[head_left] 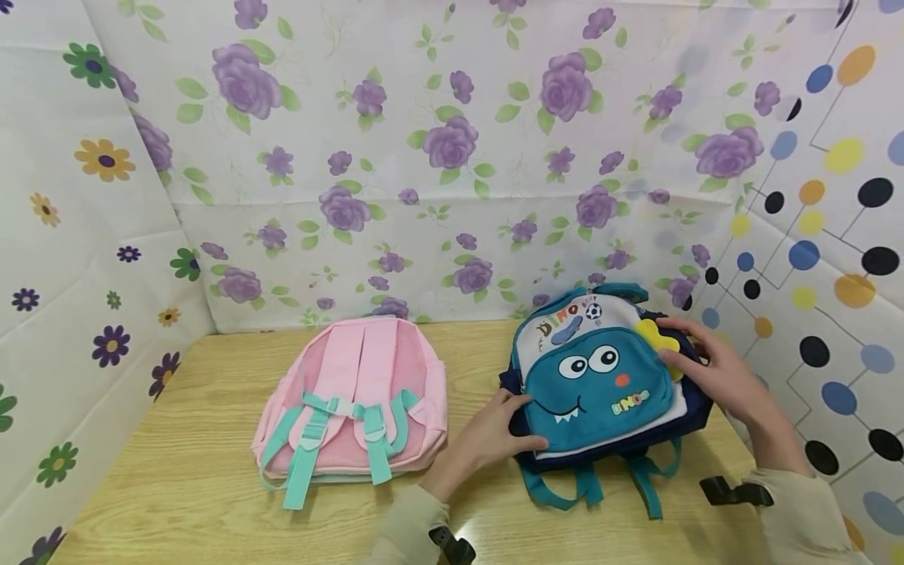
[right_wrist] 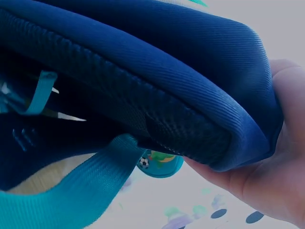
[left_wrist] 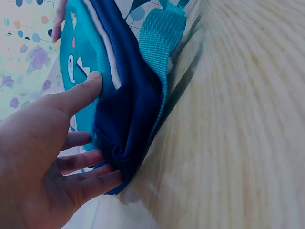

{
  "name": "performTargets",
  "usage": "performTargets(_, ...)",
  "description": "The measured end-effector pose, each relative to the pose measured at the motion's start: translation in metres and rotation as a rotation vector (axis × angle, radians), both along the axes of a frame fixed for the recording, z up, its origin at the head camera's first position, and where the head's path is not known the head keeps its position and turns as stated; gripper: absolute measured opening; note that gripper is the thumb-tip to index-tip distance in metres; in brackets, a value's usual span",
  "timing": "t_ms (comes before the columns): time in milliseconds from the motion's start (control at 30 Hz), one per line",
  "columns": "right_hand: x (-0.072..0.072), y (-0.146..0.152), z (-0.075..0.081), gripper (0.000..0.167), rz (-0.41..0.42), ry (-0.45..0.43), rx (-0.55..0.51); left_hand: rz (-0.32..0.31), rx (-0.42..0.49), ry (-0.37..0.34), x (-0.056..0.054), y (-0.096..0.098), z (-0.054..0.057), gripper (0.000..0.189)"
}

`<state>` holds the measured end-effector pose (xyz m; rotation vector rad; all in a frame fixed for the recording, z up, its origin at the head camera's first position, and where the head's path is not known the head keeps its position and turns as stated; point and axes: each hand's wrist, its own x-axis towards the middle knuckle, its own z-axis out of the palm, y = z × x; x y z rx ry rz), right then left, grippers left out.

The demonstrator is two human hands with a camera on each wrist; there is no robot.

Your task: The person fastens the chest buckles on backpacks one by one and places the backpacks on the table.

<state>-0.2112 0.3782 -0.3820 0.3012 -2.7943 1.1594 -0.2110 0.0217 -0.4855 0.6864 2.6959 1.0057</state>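
A teal and navy dinosaur backpack [head_left: 600,384] lies front side up at the right of the table, tilted, its straps [head_left: 639,479] hanging toward the near edge. My left hand [head_left: 497,428] holds its left side; in the left wrist view the thumb [left_wrist: 90,90] lies on the front and the other fingers [left_wrist: 102,183] bend along the navy side. At the opposite side, my right hand [head_left: 720,373] grips the edge beside a yellow flower-shaped piece [head_left: 657,337]. The right wrist view shows the navy underside [right_wrist: 190,95] with this hand [right_wrist: 267,176] round its corner.
A pink backpack [head_left: 353,392] with mint straps lies on the wooden table [head_left: 184,471], left of my left hand. Floral cloth [head_left: 452,235] hangs behind the table, and a dotted cloth [head_left: 840,353] stands close by my right arm.
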Motion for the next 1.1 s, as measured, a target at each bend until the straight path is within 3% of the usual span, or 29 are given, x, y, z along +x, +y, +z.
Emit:
performTargets(467,0.005,-0.007,0.030,0.056,-0.046,0.035,0.013,-0.015,0.093,-0.003,-0.005,0.026,-0.012,0.083)
performTargets(833,0.013,-0.017,0.049,0.059,-0.002,0.062,0.022,-0.038,0.181,-0.027,-0.007,0.039,-0.017,0.079)
performTargets(1100,0.018,-0.030,0.060,0.062,0.050,0.080,0.034,-0.046,0.323,-0.094,-0.008,0.047,-0.025,0.076)
